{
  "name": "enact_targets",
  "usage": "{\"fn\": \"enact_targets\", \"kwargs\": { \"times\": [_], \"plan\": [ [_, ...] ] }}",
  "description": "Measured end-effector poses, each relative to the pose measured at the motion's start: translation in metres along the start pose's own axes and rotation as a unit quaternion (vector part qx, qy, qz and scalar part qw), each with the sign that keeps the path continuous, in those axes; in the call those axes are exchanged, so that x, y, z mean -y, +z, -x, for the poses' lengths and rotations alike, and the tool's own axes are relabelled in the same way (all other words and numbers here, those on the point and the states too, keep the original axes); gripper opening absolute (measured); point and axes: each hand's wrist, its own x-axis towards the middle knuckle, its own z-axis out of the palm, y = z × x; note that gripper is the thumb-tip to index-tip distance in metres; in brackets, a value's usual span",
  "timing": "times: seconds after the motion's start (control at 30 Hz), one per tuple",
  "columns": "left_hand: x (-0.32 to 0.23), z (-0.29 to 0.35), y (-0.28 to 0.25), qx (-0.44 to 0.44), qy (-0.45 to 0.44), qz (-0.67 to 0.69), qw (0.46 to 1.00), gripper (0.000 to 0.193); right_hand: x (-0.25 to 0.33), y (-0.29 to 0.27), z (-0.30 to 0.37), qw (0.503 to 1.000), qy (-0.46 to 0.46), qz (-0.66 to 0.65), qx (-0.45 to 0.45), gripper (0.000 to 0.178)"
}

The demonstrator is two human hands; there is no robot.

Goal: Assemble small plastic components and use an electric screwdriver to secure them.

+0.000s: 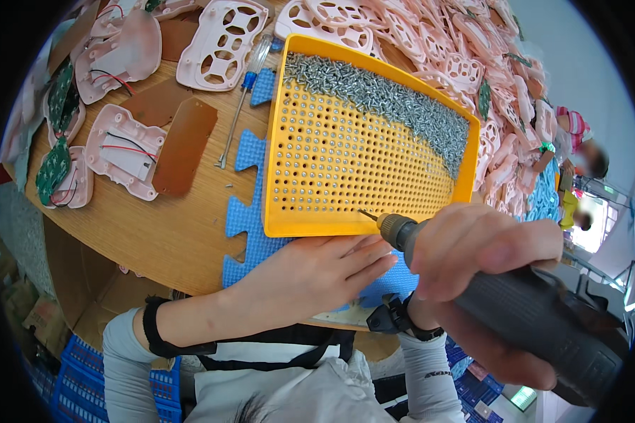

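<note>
My right hand (483,264) is wrapped round a dark grey electric screwdriver (543,310). The thin bit (365,213) points at the near edge of the hole grid in a yellow screw tray (275,225); whether it touches a screw I cannot tell. Screws sit upright in many of the holes, and a heap of loose silver screws (381,99) lies along the far side. My left hand (314,275) rests just in front of the tray's near wall with its fingers stretched out, holding nothing.
Under the tray is a blue foam mat (243,215) on a wooden table (148,233). A long screwdriver (236,116) lies to the left, near pink shells (123,148) with wires, brown boards (183,151) and green circuit boards (53,169). Pink parts (466,70) pile up behind. Other people are at far right.
</note>
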Motion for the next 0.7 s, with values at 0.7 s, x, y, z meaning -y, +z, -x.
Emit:
{"fn": "enact_targets", "kwargs": {
  "times": [0.7],
  "plan": [
    [0.01,-0.001,0.001,-0.013,0.009,0.025,1.0,0.058,0.02,0.029,0.059,0.989,-0.038,-0.14,0.038,0.017]
  ]
}}
